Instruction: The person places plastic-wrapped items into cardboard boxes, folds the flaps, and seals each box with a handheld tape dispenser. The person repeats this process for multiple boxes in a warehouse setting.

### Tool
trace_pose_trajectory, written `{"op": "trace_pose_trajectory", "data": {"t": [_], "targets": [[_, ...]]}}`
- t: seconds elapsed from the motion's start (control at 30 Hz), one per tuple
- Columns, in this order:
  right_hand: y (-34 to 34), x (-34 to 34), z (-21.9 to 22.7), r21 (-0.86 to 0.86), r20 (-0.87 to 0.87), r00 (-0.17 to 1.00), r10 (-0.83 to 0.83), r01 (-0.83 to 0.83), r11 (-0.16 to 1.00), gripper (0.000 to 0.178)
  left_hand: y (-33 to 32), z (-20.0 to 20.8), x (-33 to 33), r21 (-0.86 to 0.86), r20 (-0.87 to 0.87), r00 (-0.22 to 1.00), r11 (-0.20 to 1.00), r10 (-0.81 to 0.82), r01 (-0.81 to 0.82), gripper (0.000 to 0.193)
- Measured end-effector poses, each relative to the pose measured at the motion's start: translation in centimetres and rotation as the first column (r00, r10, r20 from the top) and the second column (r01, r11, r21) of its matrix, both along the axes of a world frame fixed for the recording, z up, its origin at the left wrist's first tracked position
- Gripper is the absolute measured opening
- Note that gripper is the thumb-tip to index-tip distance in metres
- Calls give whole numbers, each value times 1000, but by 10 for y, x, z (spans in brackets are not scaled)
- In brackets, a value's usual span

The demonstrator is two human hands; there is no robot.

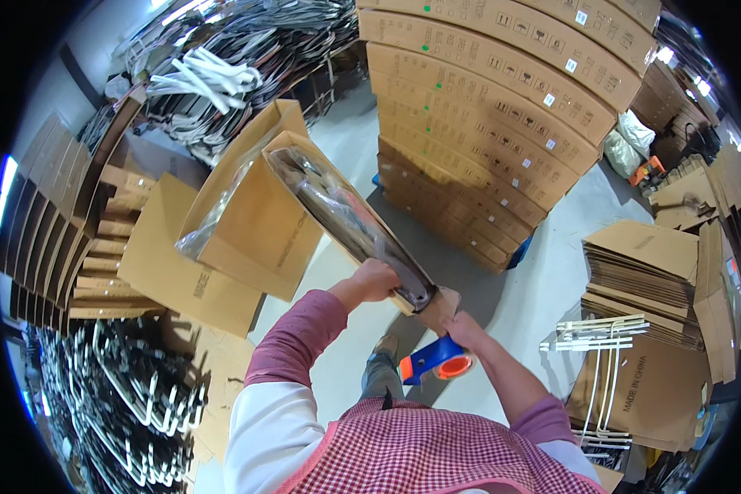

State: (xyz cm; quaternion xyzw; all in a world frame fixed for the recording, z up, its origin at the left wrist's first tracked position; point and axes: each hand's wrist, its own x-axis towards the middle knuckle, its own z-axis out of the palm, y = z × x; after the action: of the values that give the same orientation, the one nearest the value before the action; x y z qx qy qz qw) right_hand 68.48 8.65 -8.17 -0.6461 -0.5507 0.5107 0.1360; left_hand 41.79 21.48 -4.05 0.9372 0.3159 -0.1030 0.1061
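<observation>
A long, narrow cardboard carton (309,210) stands in front of me with its top open. Dark parts wrapped in clear plastic (342,206) fill it. My left hand (376,280) is closed at the carton's near left edge, close to the wrapped parts; its fingertips are partly hidden. A small end flap (439,309) sticks out at the carton's near end. Beside that flap, my right hand (467,331) is closed round the handle of a blue and orange tape dispenser (438,361), which hangs below it.
A tall stack of flat cartons (477,132) rises ahead on a blue pallet. Another open carton (255,214) stands left of mine. Metal tube frames (132,403) crowd the lower left, and white frames (605,346) stand right, near folded cardboard (642,280).
</observation>
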Motion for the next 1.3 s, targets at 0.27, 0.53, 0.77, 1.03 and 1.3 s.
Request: {"op": "trace_pose_trajectory", "data": {"t": [0.27, 0.53, 0.77, 1.03, 1.3], "targets": [[-228, 104, 19, -224, 113, 979, -170, 191, 956, 32, -210, -1, 108, -95, 286, 892, 916, -351, 390, 13], [-341, 206, 57, -341, 471, 844, -257, 442, 830, 43, -202, 21, 131, -397, 441, 877, 836, -189, 379, 59], [-316, 181, 91, -163, 727, 666, -169, 407, 899, 39, -95, -26, 133, -302, 76, 822, 773, -564, 559, 79], [-280, 191, 89, -110, 768, 556, -317, 602, 791, 62, -45, -33, 122, -383, 265, 918, 842, -295, 381, 54], [-271, 207, 64, -123, 805, 522, -281, 611, 782, 42, 84, -7, 26, -370, 487, 538, 721, 687, -586, 34]]}}
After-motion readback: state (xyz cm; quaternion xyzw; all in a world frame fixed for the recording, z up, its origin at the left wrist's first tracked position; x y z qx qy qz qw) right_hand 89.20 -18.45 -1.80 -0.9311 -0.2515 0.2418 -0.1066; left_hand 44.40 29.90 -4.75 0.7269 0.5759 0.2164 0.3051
